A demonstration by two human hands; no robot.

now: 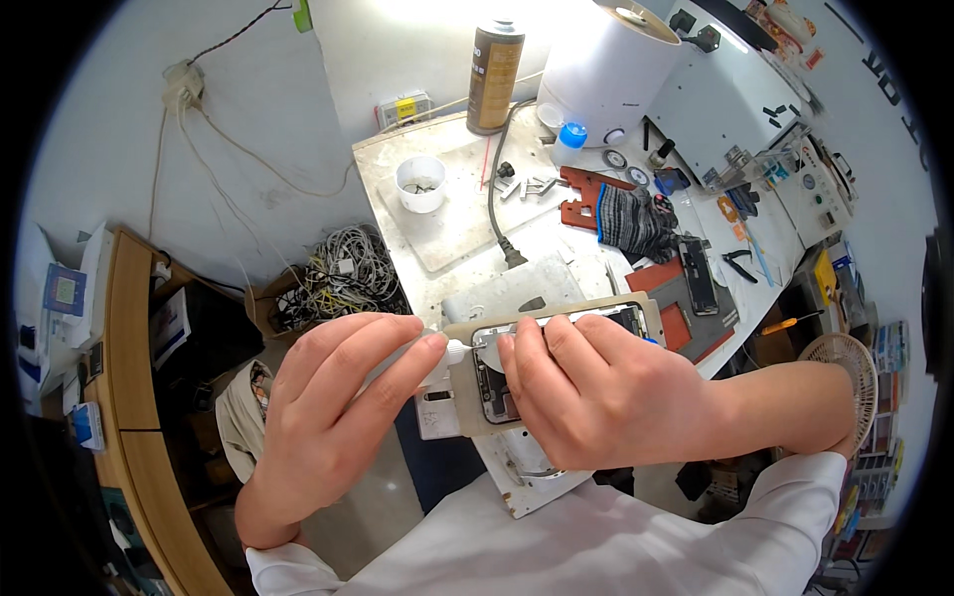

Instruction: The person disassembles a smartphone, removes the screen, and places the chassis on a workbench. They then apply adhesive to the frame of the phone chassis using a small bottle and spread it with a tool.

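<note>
Opened smartphone (493,393) lies under the right hand (596,392), the nearer one, fingertips pinched (held item unclear), long axis left-right, left hand (343,412) gripping a white dropper bottle (456,352) tip-first at phone's left end, beige pad (463,405) beneath phone.

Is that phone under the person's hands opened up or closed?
Open. Beside the right hand, the phone shows bare metal and dark inner parts rather than a smooth cover. The hand hides much of it.
</note>
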